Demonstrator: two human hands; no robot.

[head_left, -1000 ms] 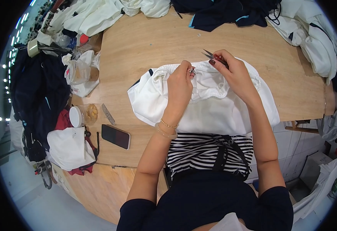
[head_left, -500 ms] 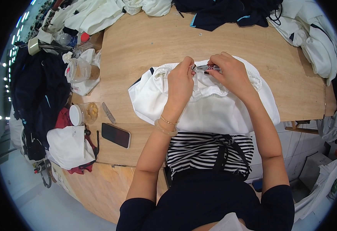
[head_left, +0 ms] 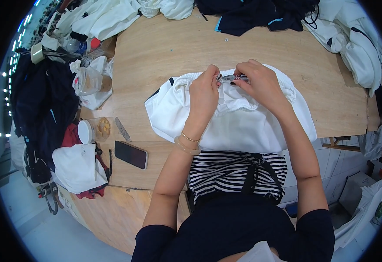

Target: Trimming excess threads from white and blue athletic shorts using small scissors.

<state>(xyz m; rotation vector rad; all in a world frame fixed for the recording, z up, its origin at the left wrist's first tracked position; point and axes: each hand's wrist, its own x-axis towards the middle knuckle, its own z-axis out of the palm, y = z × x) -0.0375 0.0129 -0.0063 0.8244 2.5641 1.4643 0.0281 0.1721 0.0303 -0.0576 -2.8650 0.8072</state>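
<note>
A white garment (head_left: 243,129) with a gathered elastic waistband lies across the near side of the wooden table and hangs toward my lap. My left hand (head_left: 204,94) pinches a bit of its waistband between thumb and fingertips. Closed around a pair of small metal thread snips (head_left: 228,77) is my right hand (head_left: 261,83), the blades pointing left at the pinched fabric. The snips' tips reach close to my left fingertips; whether they touch cloth or thread is too small to tell.
On the left stand a lidded jar (head_left: 96,130) and a plastic container (head_left: 88,83), with a phone (head_left: 131,154) and a grey blade-shaped piece (head_left: 122,129) nearby. Dark clothes (head_left: 256,15) and white clothes (head_left: 108,19) are heaped along the far edge. More white garments (head_left: 359,56) lie at right.
Both hands hold nearly the same place, the snips still at the waistband. The whole view has shifted very slightly.
</note>
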